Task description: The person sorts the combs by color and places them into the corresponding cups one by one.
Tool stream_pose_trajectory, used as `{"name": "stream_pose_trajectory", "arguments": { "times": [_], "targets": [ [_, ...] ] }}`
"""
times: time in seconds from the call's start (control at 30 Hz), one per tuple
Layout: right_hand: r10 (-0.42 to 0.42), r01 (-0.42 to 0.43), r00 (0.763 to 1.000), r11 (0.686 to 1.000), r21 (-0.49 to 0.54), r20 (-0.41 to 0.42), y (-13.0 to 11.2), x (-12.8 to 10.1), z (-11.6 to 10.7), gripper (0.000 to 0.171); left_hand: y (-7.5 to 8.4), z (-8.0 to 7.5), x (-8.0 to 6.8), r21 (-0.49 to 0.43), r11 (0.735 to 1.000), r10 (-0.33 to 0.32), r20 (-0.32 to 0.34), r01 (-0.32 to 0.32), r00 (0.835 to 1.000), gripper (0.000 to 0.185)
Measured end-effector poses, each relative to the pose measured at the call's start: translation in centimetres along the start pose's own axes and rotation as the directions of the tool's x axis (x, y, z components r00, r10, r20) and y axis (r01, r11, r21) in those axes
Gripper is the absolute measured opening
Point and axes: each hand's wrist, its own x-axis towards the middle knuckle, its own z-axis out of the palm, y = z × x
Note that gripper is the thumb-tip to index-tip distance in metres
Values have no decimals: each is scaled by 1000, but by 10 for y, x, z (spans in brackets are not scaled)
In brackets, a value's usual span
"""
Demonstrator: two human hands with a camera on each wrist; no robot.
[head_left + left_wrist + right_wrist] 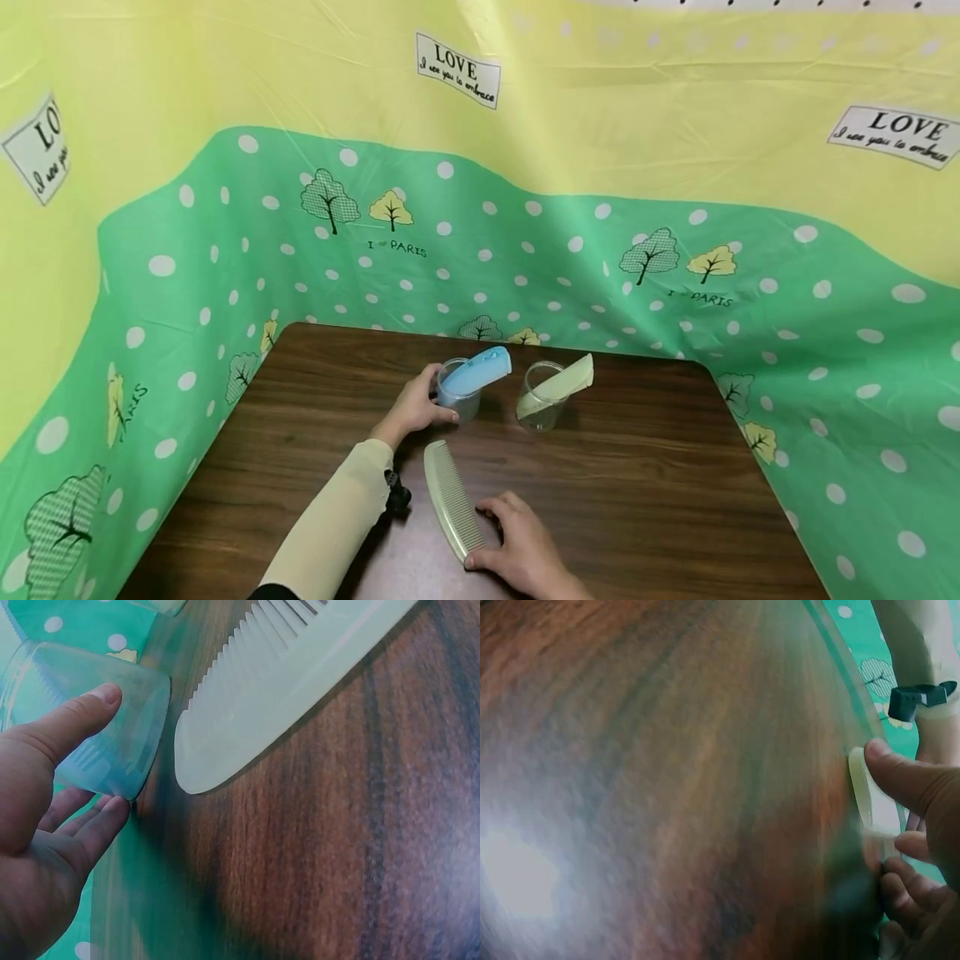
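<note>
Two clear cups stand near the far edge of the dark wooden table [637,467], side by side and a little apart. The left cup [459,398] has a blue comb [476,372] leaning in it, and the right cup [542,402] has a pale yellow comb [557,387] standing tilted in it. The left hand [415,406] is at the left cup: the thumb and the fingers are curved around its side, and in the left wrist view the thumb lies on the clear wall while the lower fingers touch near the base, so the hand holds the cup lightly. A third comb, a cream comb [452,498], lies flat on the table nearer to the person, between the two hands, with its teeth pointing to the right. The right hand [525,546] rests on the near end of this comb. In the blurred right wrist view the thumb seems to press on the comb's edge with the other fingers curled below it, so it probably pinches the comb. A green dotted cloth [825,350] surrounds the table
</note>
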Motion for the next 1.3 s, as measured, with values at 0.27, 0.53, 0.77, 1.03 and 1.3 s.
{"name": "stream_pose_trajectory", "arguments": {
  "times": [0.27, 0.53, 0.77, 1.03, 1.3],
  "targets": [
    [26, -26, 1000, 1000, 0, 10, -4, 1, -2, 69, -2, 2, -1, 10, 1000, 8, -3, -8, 1000, 92],
    [4, -4, 1000, 998, 60, -10, -4, 4, -7, 56, 0, 0, -1, 12, 1000, 2, 5, -2, 1000, 92],
    [31, -28, 999, 994, 103, -21, -6, 3, -7, 56, 2, 0, -1, -6, 1000, 1, 3, -1, 1000, 93],
    [15, -11, 999, 992, 127, -30, -7, 3, -10, 56, 3, 0, -3, 7, 1000, -7, 10, 7, 1000, 95],
    [4, 0, 1000, 984, 179, -23, -1, 3, -11, 53, 1, 0, -4, 8, 1000, 3, 9, -3, 1000, 94]
  ]
}}
